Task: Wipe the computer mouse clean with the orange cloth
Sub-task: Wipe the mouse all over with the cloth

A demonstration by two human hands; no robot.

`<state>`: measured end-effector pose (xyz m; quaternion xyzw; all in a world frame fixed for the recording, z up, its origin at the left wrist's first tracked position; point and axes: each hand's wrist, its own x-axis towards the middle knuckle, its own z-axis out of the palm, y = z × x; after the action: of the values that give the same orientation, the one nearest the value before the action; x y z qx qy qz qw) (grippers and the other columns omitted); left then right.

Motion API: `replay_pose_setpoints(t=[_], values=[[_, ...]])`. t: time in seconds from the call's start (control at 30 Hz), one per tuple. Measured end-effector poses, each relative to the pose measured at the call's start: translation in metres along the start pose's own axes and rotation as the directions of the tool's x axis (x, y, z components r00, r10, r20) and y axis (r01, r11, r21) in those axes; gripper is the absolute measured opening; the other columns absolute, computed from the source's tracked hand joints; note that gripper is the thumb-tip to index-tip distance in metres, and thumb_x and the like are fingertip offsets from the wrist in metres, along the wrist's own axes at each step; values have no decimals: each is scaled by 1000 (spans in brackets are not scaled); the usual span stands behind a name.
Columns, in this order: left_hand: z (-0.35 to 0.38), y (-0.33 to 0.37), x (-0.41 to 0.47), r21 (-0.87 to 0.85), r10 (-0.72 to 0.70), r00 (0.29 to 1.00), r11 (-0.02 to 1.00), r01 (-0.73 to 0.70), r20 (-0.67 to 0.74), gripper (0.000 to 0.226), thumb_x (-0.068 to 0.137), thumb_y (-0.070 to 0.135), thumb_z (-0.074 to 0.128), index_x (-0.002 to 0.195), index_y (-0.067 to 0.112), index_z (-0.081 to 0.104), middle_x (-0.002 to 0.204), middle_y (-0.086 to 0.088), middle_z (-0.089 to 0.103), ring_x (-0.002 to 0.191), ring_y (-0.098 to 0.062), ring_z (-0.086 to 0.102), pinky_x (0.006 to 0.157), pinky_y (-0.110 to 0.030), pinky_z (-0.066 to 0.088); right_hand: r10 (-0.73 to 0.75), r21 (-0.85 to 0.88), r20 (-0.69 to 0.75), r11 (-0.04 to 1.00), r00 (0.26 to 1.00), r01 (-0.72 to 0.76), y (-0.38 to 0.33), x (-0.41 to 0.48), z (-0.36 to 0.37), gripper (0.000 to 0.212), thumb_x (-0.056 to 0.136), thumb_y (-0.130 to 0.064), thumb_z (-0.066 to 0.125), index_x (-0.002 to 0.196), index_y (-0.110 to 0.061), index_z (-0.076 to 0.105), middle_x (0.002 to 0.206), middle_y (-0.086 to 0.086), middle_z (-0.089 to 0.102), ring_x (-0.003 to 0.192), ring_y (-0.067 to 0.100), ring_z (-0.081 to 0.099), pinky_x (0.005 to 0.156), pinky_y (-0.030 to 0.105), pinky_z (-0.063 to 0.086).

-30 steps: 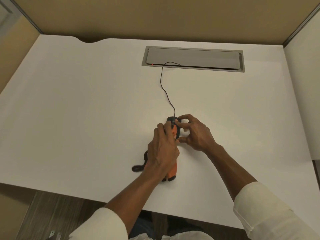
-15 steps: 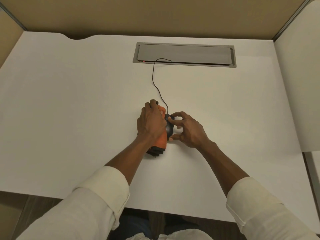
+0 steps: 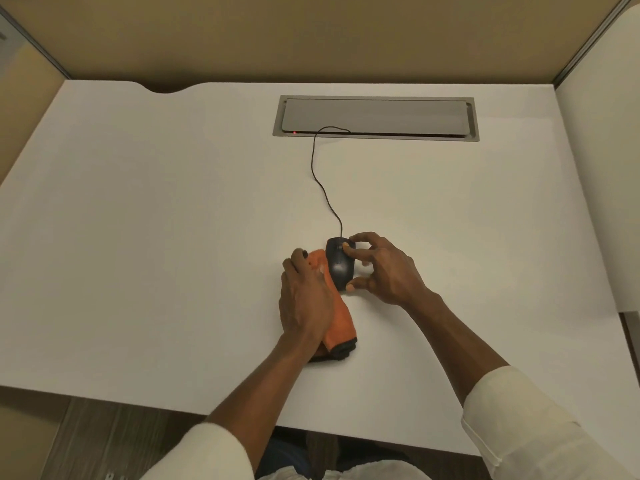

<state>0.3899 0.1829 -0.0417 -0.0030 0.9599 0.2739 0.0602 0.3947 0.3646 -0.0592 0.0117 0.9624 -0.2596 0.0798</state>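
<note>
A black wired computer mouse (image 3: 340, 266) lies on the white desk (image 3: 156, 237), its top uncovered. My right hand (image 3: 384, 271) grips it from the right, thumb at its near end and fingertips on its front. The orange cloth (image 3: 341, 320), folded with a dark edge, lies against the mouse's left side. My left hand (image 3: 304, 299) lies on top of the cloth and holds it down, covering most of it.
The mouse's thin black cable (image 3: 323, 188) curves back to a grey cable hatch (image 3: 375, 117) set in the desk's far side. Tan partition walls (image 3: 311, 32) stand behind and to the left. A white panel (image 3: 602, 188) rises on the right.
My left hand with the cloth has slid off the mouse toward its left side, leaving the mouse's top bare. My right hand keeps its grip.
</note>
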Motion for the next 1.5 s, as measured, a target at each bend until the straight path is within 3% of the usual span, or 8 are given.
replay_pose_setpoints(t=[0.23,0.5,0.73,1.07,1.2,1.33,1.43,1.5], values=[[-9,-11,-21,-57,-24,997,998,28,77,49,107,32,52,149,14,34,144,-7,49,123,-29,60,96,-40,52,3,-12,-16,1000,1000,-4,-1,-2,0,81,75,-47,91,148,-38,56,156,-14,47,120,18,61,80,37,56],[-21,-19,-45,-171,-111,987,977,130,116,43,103,31,61,140,23,41,134,2,56,119,-22,62,87,-24,44,50,134,-13,990,999,-48,2,-3,4,86,68,-45,95,145,-40,57,151,-20,50,91,4,63,73,28,54],[-38,-17,-64,-260,-148,981,950,176,121,45,102,34,64,140,24,43,132,6,56,118,-16,60,95,-27,48,80,199,-37,977,996,-71,-4,-13,-4,99,66,-41,98,153,-32,51,155,-5,49,97,9,68,85,43,63],[-70,-3,-51,-450,-201,961,852,267,190,52,85,32,84,113,24,41,95,4,62,78,-13,69,61,-17,57,58,567,-160,822,985,44,-88,-102,-17,52,85,-29,81,135,-32,67,136,-13,61,109,14,71,80,29,62],[-71,7,-51,-476,-165,949,834,279,268,46,89,30,80,113,23,41,94,2,64,73,-11,69,52,-10,51,109,565,-133,825,985,-15,-110,-130,2,73,81,-38,72,150,-32,49,142,-16,59,124,13,64,98,33,57],[-72,18,-54,-443,-101,914,850,284,392,48,91,39,77,117,32,36,103,16,58,80,-5,65,51,-7,47,237,496,-141,857,961,-139,-120,-135,20,75,81,-55,76,145,-48,38,136,-28,55,115,-8,60,99,15,53],[-74,24,-54,-451,8,889,864,225,458,46,90,46,76,118,38,41,102,24,57,81,1,63,51,-2,45,399,526,-232,819,887,-230,-117,-129,28,58,94,-24,78,137,-42,43,118,-18,68,99,-1,69,92,30,63],[-78,25,-46,-485,77,873,853,193,482,34,91,48,75,112,42,49,99,24,63,80,5,67,55,-3,48,463,579,-311,785,830,-221,-107,-124,27,62,96,-7,74,140,-40,47,112,-26,70,94,-2,72,81,21,63]])
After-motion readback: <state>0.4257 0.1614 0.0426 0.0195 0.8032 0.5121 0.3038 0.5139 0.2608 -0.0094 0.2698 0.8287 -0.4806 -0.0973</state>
